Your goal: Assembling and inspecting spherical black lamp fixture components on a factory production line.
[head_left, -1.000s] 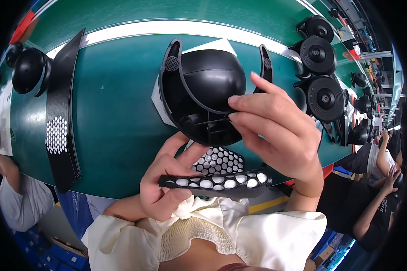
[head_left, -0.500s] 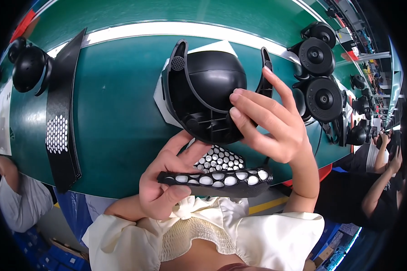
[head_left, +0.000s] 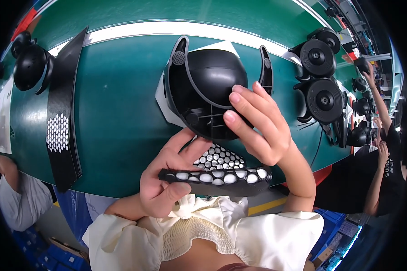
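At the middle of the green bench (head_left: 117, 113), over a white sheet (head_left: 166, 113): one glossy black housing (head_left: 217, 74), rounded, hollow and ribbed on the near side, with curved horn-like arms rising left (head_left: 178, 58) and right (head_left: 266, 74), each bearing a round dotted patch.

Left hand (head_left: 156, 183): closed around one end of a black strip (head_left: 230, 185) dotted with large white circles, thumb along the near side; two fingers stretched beyond it to the housing's lower rim, apparently touching.

Right hand (head_left: 267, 128): fingers bent, slightly spread, tips against the right side of the housing's opening; cannot tell whether pinching any small part.

Between strip and housing: a second white-dotted piece (head_left: 221, 158), partly covered; cannot tell whether joined to the strip.

Left side of bench: long black sheets (head_left: 68, 77), layered, slanting, with a white-dotted area near the middle; beyond these, a round black part (head_left: 29, 70).

Right side: round black units (head_left: 325, 100), ringed faces outward, in a row running away; near the lowest, a thin black cable (head_left: 319, 147).

Margins: a co-worker's grey sleeve (head_left: 27, 203) at left; another co-worker in black (head_left: 348, 189) at right, one arm raised; blue bins (head_left: 59, 257) at lower left.
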The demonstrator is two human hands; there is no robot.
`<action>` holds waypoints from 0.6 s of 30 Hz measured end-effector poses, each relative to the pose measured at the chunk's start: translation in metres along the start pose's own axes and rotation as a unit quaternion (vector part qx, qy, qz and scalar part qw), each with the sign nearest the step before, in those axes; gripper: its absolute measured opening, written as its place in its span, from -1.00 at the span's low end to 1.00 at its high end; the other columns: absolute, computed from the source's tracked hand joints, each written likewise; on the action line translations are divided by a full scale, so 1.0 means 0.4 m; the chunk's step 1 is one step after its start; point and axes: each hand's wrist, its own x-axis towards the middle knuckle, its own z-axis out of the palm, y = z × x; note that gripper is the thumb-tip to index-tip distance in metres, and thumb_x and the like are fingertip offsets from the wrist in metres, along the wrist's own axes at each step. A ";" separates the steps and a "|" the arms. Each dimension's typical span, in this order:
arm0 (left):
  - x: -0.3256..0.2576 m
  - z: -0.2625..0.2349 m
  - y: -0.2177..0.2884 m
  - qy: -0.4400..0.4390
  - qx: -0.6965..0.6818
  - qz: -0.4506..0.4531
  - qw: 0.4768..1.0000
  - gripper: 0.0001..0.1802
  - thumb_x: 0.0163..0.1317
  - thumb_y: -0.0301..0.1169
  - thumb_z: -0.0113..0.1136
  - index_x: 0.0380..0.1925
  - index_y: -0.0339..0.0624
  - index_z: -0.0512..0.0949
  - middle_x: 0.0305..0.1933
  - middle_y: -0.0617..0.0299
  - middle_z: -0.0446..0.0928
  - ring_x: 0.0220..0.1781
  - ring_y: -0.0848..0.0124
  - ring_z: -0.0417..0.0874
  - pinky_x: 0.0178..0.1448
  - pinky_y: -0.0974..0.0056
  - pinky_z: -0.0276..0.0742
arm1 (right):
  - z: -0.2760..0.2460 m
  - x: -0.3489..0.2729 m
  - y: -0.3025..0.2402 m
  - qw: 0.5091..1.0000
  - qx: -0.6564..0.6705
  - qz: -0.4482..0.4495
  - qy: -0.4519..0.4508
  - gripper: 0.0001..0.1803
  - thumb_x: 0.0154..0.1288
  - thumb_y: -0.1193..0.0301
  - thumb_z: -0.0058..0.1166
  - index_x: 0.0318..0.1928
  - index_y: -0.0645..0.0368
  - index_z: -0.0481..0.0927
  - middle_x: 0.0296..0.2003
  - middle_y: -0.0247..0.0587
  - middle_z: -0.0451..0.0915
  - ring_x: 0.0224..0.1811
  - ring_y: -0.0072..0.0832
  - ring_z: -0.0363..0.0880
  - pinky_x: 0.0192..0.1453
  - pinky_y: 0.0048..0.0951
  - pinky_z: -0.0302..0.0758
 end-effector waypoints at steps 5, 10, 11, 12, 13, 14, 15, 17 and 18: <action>-0.003 -0.004 -0.006 0.010 -0.019 0.000 1.000 -0.82 0.20 -0.44 -0.07 -0.29 -0.37 0.30 0.28 -0.37 -0.29 0.33 -0.17 -0.12 0.31 -0.12 -0.17 | -0.011 -0.009 -0.004 0.992 0.098 0.075 -0.007 -0.54 -0.20 0.48 0.13 -0.16 0.41 0.48 -0.19 0.09 0.49 -0.07 -0.09 0.48 0.08 -0.09 0.37; -0.022 -0.012 0.025 0.035 0.148 -0.031 0.988 -0.82 0.15 -0.54 -0.04 -0.26 -0.41 0.29 0.00 -0.28 0.37 0.07 0.13 0.44 0.09 0.23 0.35 | -0.076 0.030 0.001 0.938 0.262 0.179 -0.140 -0.38 -0.23 0.75 -0.08 0.03 0.32 0.38 0.00 -0.03 0.41 0.10 -0.16 0.35 0.23 -0.11 0.16; -0.032 -0.004 0.041 0.047 0.279 -0.052 0.958 -0.79 0.12 -0.56 -0.03 -0.23 -0.40 0.29 -0.22 -0.08 0.53 -0.19 0.39 0.59 -0.14 0.42 0.46 | -0.105 0.039 0.001 0.921 0.299 0.214 -0.128 -0.38 -0.27 0.73 -0.08 0.01 0.37 0.38 -0.02 0.06 0.42 0.10 -0.10 0.36 0.24 -0.08 0.13; -0.031 -0.002 0.035 0.036 0.301 -0.036 0.952 -0.78 0.11 -0.56 -0.03 -0.23 -0.40 0.29 -0.26 -0.02 0.53 -0.28 0.49 0.56 -0.21 0.47 0.44 | -0.125 0.042 -0.001 0.902 0.335 0.247 -0.117 -0.38 -0.30 0.72 -0.07 -0.02 0.41 0.38 -0.03 0.14 0.42 0.09 -0.05 0.37 0.25 -0.05 0.09; -0.029 0.001 0.028 0.026 0.324 -0.020 0.946 -0.77 0.10 -0.56 -0.02 -0.22 -0.39 0.29 -0.31 0.04 0.54 -0.37 0.59 0.54 -0.28 0.52 0.43 | -0.127 0.035 0.003 0.904 0.347 0.242 -0.065 -0.46 -0.20 0.61 -0.04 -0.04 0.42 0.40 -0.09 0.15 0.46 0.00 -0.11 0.44 0.15 -0.15 0.26; -0.015 0.014 0.046 0.015 0.385 -0.030 0.922 -0.76 0.09 -0.56 0.01 -0.22 -0.37 0.29 -0.43 0.17 0.50 -0.45 0.64 0.48 -0.35 0.54 0.39 | -0.139 0.038 -0.001 0.908 0.318 0.267 -0.054 -0.50 -0.17 0.60 -0.04 -0.06 0.42 0.42 -0.16 0.12 0.49 -0.09 -0.17 0.47 0.03 -0.25 0.32; -0.012 0.020 0.040 0.035 0.361 -0.052 0.931 -0.75 0.09 -0.56 0.02 -0.21 -0.36 0.28 -0.45 0.20 0.49 -0.47 0.65 0.46 -0.38 0.55 0.37 | -0.154 0.049 -0.010 0.912 0.288 0.290 -0.042 -0.54 -0.13 0.58 -0.03 -0.08 0.41 0.43 -0.22 0.09 0.53 -0.18 -0.24 0.50 -0.09 -0.35 0.39; -0.012 0.030 0.027 0.079 0.312 -0.093 0.942 -0.76 0.09 -0.56 0.06 -0.22 -0.33 0.30 -0.51 0.23 0.49 -0.55 0.65 0.46 -0.46 0.55 0.35 | -0.147 0.075 -0.047 0.914 0.247 0.322 -0.017 -0.73 -0.09 0.50 0.06 -0.31 0.38 0.53 -0.45 -0.09 0.56 -0.42 -0.40 0.46 -0.37 -0.50 0.32; -0.014 0.027 0.028 0.083 0.315 -0.093 0.941 -0.76 0.09 -0.56 0.06 -0.22 -0.33 0.30 -0.51 0.23 0.49 -0.55 0.65 0.46 -0.46 0.55 0.35 | -0.136 0.081 -0.055 0.921 0.253 0.294 -0.022 -0.79 -0.10 0.49 0.09 -0.39 0.36 0.55 -0.51 -0.15 0.56 -0.46 -0.43 0.45 -0.41 -0.51 0.31</action>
